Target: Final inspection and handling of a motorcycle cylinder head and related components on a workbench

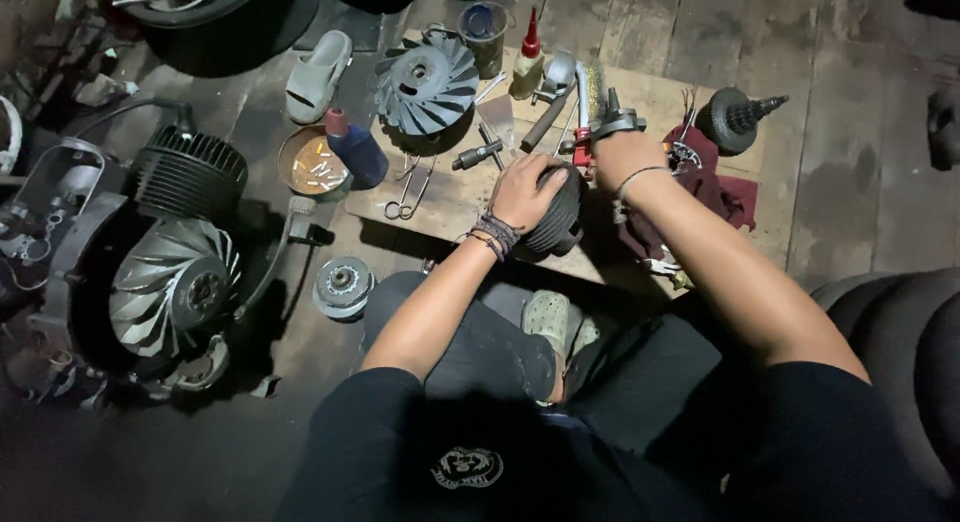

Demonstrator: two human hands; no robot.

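My left hand (527, 188) rests on top of a dark finned engine cylinder (558, 218) that stands on a wooden board (455, 194), gripping it. My right hand (622, 154) is just to the right of the cylinder, closed around a grey metal part (617, 121) near a red-handled tool (582, 142). Braided bands circle my left wrist and a thin bracelet my right. The right hand's fingers are partly hidden behind the cylinder.
On the board lie a grey fan wheel (428, 80), pliers (406, 194), a red-capped bottle (527, 57), a cup (483, 30) and a dark red rag (720, 187). To the left stand an engine with fan (170, 282), a blue bottle (352, 147), a dish of small parts (308, 165) and a sandal (318, 74).
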